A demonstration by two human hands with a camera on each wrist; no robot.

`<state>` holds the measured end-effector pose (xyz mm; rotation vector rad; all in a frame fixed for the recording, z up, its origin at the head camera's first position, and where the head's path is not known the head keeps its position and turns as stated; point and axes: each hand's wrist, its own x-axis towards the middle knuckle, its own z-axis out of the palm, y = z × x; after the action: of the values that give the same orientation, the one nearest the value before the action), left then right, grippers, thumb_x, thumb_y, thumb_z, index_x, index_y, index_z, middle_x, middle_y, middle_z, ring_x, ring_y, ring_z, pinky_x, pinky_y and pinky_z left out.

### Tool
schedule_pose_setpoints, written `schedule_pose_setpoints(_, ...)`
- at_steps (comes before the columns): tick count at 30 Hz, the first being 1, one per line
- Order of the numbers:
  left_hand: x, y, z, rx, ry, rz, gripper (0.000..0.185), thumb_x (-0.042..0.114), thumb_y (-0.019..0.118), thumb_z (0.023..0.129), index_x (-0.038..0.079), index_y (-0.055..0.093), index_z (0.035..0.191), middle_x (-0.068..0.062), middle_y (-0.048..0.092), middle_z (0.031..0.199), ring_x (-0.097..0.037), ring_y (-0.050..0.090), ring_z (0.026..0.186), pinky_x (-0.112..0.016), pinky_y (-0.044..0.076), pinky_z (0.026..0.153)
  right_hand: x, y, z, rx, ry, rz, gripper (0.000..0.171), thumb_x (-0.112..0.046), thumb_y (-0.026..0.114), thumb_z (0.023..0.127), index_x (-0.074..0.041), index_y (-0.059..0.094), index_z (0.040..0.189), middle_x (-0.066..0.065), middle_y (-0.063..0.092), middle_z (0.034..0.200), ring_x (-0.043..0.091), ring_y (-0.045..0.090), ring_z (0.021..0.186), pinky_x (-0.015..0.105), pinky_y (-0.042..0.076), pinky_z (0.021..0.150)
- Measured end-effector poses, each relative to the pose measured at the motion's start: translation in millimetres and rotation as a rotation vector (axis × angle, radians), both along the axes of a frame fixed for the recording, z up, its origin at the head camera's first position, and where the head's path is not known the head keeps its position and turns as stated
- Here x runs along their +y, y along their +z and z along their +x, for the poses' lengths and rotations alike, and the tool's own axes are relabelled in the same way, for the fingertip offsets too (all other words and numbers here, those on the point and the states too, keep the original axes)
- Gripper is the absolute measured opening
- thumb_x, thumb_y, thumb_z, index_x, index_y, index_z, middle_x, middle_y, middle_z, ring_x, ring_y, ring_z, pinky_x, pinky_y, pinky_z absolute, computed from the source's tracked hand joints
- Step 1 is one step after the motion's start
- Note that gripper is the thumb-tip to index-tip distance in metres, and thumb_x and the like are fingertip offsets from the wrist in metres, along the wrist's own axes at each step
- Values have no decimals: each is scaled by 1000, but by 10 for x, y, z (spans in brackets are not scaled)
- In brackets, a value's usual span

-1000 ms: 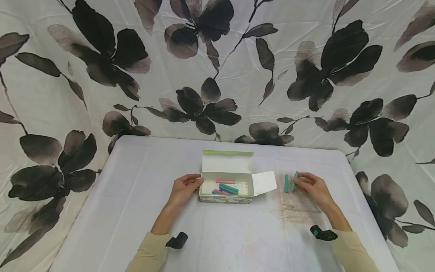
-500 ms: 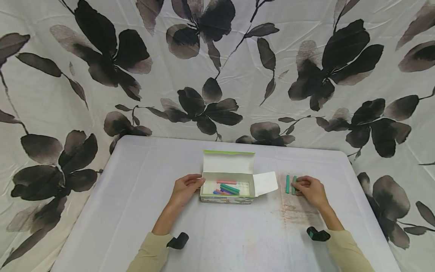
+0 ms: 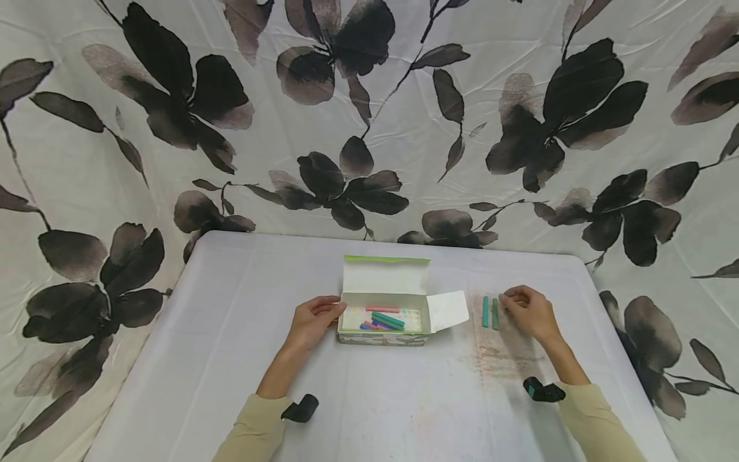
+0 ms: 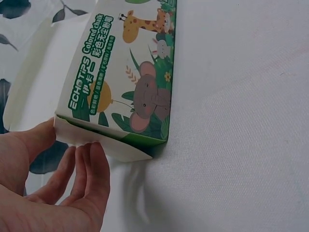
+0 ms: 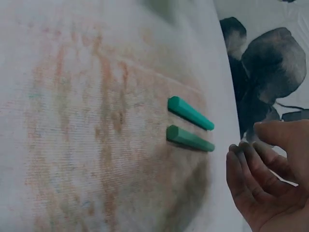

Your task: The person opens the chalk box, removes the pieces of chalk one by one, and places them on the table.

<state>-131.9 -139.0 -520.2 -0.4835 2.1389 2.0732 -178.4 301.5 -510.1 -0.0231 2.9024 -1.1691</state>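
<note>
An open chalk box [image 3: 385, 316] [image 4: 126, 82] with animal pictures sits mid-table, holding several coloured chalk sticks [image 3: 385, 319]. My left hand [image 3: 314, 319] [image 4: 58, 183] rests against the box's left end, thumb and fingers touching its end flap. Two green chalk sticks [image 3: 489, 312] [image 5: 189, 125] lie side by side on the table to the right of the box. My right hand [image 3: 526, 311] [image 5: 268, 174] hovers just right of them with loosely curled fingers, holding nothing.
The white table [image 3: 242, 301] carries a brownish smudge [image 3: 505, 356] [image 5: 87, 121] in front of the green sticks. A floral cloth [image 3: 369, 115] hangs behind and round the table. The box's side flap [image 3: 449, 310] sticks out to the right.
My right hand laid the second green stick down beside the first and let go, then drew slightly back. The left hand stayed at the box.
</note>
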Motion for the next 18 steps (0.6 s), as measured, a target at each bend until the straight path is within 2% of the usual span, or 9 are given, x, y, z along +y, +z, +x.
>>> schedule_pose_setpoints(3,7,9,-8,-4,6,9,34,8,75,95,-7,66,124,-15,71,104,-30,69,97,-22,57,71,-13,103,-43,20,15,3,33,-26,65,103,6,67,113,18,72,98,35,70,93,28,54,74)
schedule_pose_setpoints(7,19,8,-16,-10,9,10,33,8,74,95,-7,66,124,-15,71,103,-31,69,97,-22,58,70,-37,214,-84,59,57,-16,29,-22,68,102,6,68,110,18,73,95,30,72,86,22,53,68)
schedule_pose_setpoints(10,29,12,-27,-14,13,2,33,8,74,95,-7,66,123,-14,71,102,-30,69,96,-23,58,71,-71,296,-122,105,92,-26,25,-20,70,100,4,69,107,17,74,93,25,71,81,22,53,65)
schedule_pose_setpoints(13,34,21,-39,-20,15,0,35,8,75,95,-8,66,124,-14,71,103,-27,69,94,-24,58,72,-125,383,-156,134,123,-22,23,-20,71,100,2,70,107,15,74,94,26,71,84,23,53,69)
schedule_pose_setpoints(18,41,23,-57,-25,19,-1,35,9,75,95,-7,66,124,-14,71,103,-21,69,89,-23,58,71,-268,518,-211,131,178,-32,20,-19,71,100,0,70,107,14,74,97,33,70,92,25,55,76)
